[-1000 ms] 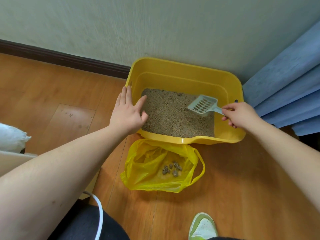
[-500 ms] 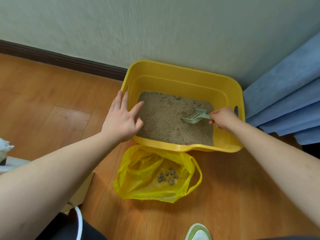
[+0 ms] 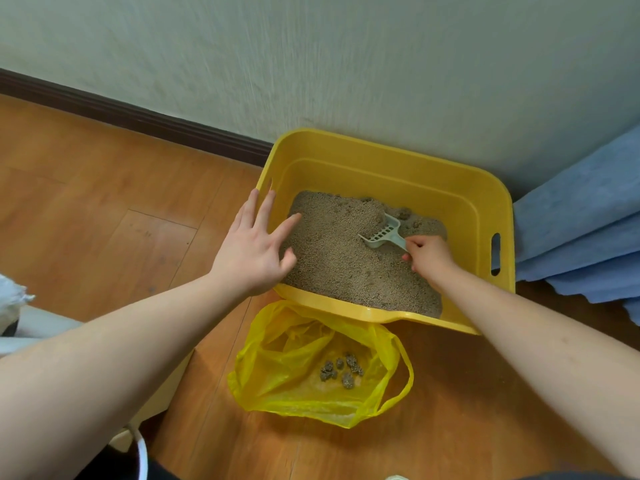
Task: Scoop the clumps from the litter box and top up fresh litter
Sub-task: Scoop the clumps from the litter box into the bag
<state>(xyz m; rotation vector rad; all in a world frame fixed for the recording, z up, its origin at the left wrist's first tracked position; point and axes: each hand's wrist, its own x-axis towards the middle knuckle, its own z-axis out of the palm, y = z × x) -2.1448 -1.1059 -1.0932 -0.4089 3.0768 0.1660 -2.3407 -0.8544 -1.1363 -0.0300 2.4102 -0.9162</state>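
Fingers [image 3: 266,209] of left hand [image 3: 254,252] spread wide at centre frame, resting over left rim of yellow box [image 3: 381,161], holding nothing. Litter [image 3: 339,258] fills box floor, heaped toward upper middle. Pale scoop [image 3: 382,233] lies tilted in litter, front edge dug into the heap. Right hand [image 3: 431,256], right of centre, fingers closed on scoop handle. Below box, touching its near rim, open yellow bag [image 3: 277,375] on wood floor [image 3: 86,209]; grey clumps [image 3: 341,370] inside. Blue cloth [image 3: 575,237] at right edge.
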